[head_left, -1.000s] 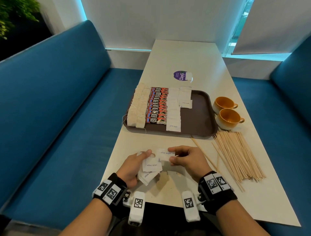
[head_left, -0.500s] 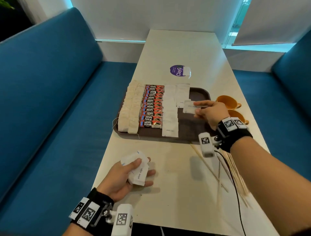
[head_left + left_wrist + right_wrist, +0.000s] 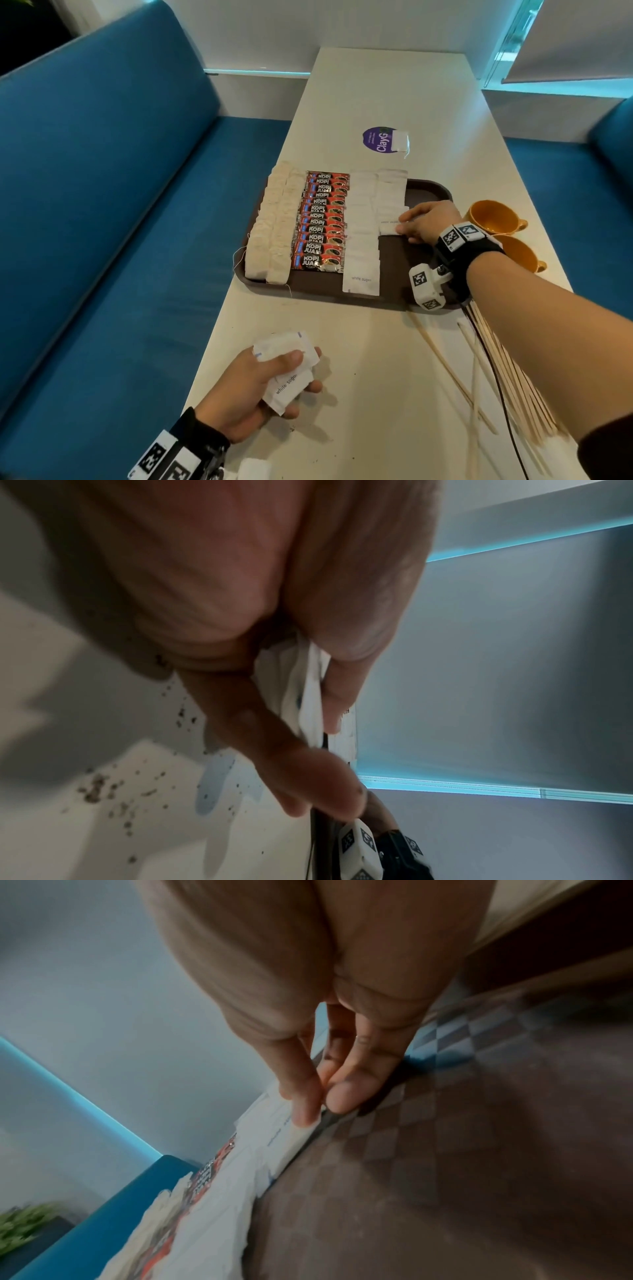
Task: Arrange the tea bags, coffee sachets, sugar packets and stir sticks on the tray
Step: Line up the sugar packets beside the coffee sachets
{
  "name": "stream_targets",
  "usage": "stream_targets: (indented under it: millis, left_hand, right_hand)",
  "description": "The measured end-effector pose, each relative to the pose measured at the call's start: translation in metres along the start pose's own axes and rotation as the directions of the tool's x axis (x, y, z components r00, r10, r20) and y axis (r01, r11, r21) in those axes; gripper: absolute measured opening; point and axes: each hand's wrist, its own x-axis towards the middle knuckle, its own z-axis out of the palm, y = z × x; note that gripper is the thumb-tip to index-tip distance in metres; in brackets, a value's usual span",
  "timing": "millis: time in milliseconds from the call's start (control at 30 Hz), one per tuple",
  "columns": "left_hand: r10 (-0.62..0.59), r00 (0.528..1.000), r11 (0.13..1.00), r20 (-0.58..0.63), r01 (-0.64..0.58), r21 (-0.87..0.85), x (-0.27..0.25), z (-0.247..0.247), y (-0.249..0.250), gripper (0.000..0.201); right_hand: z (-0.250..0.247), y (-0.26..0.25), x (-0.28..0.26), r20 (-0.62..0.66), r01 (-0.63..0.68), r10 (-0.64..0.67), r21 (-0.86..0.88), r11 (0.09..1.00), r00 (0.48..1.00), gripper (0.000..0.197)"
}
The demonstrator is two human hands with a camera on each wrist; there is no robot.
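- On the brown tray [image 3: 424, 192], from the left, tea bags [image 3: 272, 222], coffee sachets [image 3: 322, 222] and sugar packets [image 3: 361, 233] are laid in finished-looking rows.
- A second sugar row is judged half done: one packet [image 3: 388, 226] is pinched by the right hand [image 3: 428, 222] at the row's near end.
- More spare packets [image 3: 287, 370] are gripped in the left hand [image 3: 253, 390], above the table.
- Stir sticks [image 3: 507, 373] are left off the tray, at the right.
- "KOPI JUAN", "white sugar" and "ClayG" can be read.
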Motion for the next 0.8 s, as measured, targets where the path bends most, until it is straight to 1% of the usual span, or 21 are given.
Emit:
stream_targets:
  millis: [100, 133, 167, 267, 333, 400, 500, 567, 600, 633, 700, 733, 800]
  left_hand:
    - [0.000, 1.000, 1.000, 0.009, 0.000, 0.007, 0.002, -0.001, 0.000, 0.030]
    - [-0.001, 1.000, 1.000, 0.008, 0.001, 0.013, 0.001, -0.001, -0.001, 0.030]
    - [-0.001, 1.000, 1.000, 0.004, 0.001, 0.013, 0.002, -0.002, -0.001, 0.030]
    - [0.003, 1.000, 1.000, -0.006, -0.003, 0.006, 0.002, 0.000, -0.001, 0.033]
    - [0.012, 1.000, 1.000, -0.003, -0.012, -0.005, 0.002, 0.001, -0.002, 0.033]
    - [0.021, 1.000, 1.000, -0.002, -0.021, -0.010, 0.003, 0.000, -0.003, 0.033]
    - [0.034, 0.999, 0.999, 0.030, -0.033, -0.018, 0.003, -0.001, -0.003, 0.028]
    - [0.033, 0.999, 0.999, 0.040, -0.032, -0.029, 0.002, -0.001, -0.003, 0.036]
    - [0.030, 0.999, 0.999, 0.039, -0.029, -0.032, 0.002, -0.001, -0.003, 0.043]
    - [0.029, 0.999, 0.999, 0.039, -0.028, -0.031, 0.001, -0.001, -0.003, 0.048]
    - [0.032, 0.998, 0.999, 0.047, -0.031, -0.030, 0.000, -0.002, -0.003, 0.054]
    - [0.033, 0.998, 0.999, 0.047, -0.032, -0.024, -0.002, -0.002, -0.002, 0.056]
    - [0.039, 0.998, 0.999, 0.044, -0.039, -0.015, -0.005, 0.000, -0.003, 0.058]
  right_hand:
    - [0.002, 0.004, 0.008, -0.029, -0.039, 0.039, -0.008, 0.999, 0.999, 0.018]
    - [0.002, 0.005, 0.010, -0.029, -0.037, 0.036, -0.035, 0.999, 0.999, 0.015]
    - [0.003, 0.005, 0.011, -0.032, -0.031, 0.029, -0.084, 0.996, 0.999, 0.012]
    - [0.008, 0.004, 0.011, -0.061, -0.016, 0.004, -0.206, 0.978, 0.998, 0.021]
    - [0.013, 0.002, 0.009, -0.059, 0.015, -0.035, -0.313, 0.950, 0.998, 0.018]
    - [0.017, 0.000, 0.006, -0.055, 0.046, -0.076, -0.425, 0.904, 0.996, 0.023]
    - [0.015, -0.001, 0.002, -0.034, 0.046, -0.069, -0.452, 0.891, 0.997, 0.022]
    - [0.008, -0.001, -0.005, -0.017, 0.054, -0.071, -0.470, 0.881, 0.997, 0.023]
    - [0.004, 0.000, -0.007, -0.014, 0.070, -0.086, -0.469, 0.881, 0.996, 0.029]
    - [-0.001, 0.000, -0.015, -0.028, 0.074, -0.094, -0.419, 0.905, 0.995, 0.037]
    - [-0.009, -0.001, -0.041, -0.065, 0.073, -0.093, -0.265, 0.962, 0.993, 0.046]
    - [-0.011, -0.003, -0.059, -0.066, 0.100, -0.115, -0.196, 0.975, 0.991, 0.044]
    - [-0.011, -0.004, -0.102, -0.012, 0.159, -0.161, -0.094, 0.983, 0.987, 0.029]
